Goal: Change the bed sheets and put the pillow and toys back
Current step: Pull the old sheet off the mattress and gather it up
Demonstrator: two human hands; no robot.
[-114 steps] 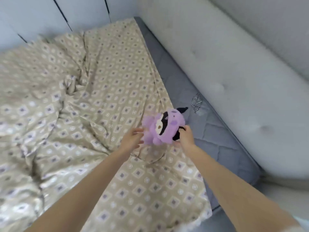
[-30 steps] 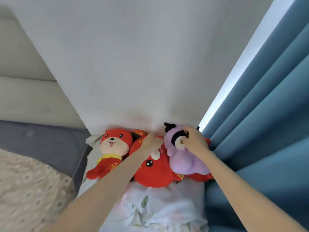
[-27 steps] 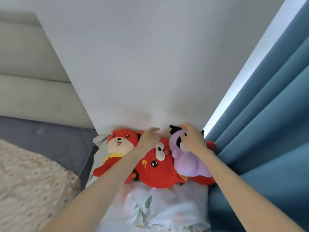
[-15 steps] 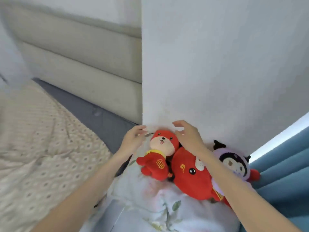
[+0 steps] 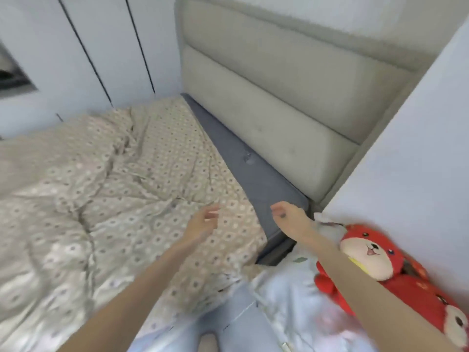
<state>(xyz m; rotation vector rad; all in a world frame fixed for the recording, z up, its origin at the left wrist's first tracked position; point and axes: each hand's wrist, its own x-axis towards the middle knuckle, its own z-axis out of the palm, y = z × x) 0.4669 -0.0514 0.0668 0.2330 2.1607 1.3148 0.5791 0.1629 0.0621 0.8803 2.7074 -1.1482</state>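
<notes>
Closest to me, at the bottom edge, I see a blurred strip of pale blue fabric (image 5: pixel 203 334) and cannot tell what it is. Both bare forearms reach forward from there. Under my right arm lies crumpled floral white bedding (image 5: pixel 286 290), and on it, against the white wall (image 5: pixel 418 148), a red plush toy (image 5: pixel 368 252) with a cream face lies on its back, partly crossed by the forearm. A second red plush (image 5: pixel 453 320) peeks in at the lower right corner, just beside the first. Further out, my left hand (image 5: pixel 203 222) hovers over the beige patterned sheet (image 5: pixel 114 199), fingers slack and spread, holding nothing. My right hand (image 5: pixel 289 217) hangs above the near corner of the grey-blue mattress (image 5: pixel 253 168), fingers loosely curled, also holding nothing; the two hands are apart, with the sheet's edge between them. The sheet is spread across the bed in deep wrinkles and stops short of the head end, leaving a bare strip of mattress along the padded grey headboard (image 5: pixel 279 110). Beyond the far side of the bed stand pale wardrobe doors (image 5: pixel 88 47) with dark seams.
</notes>
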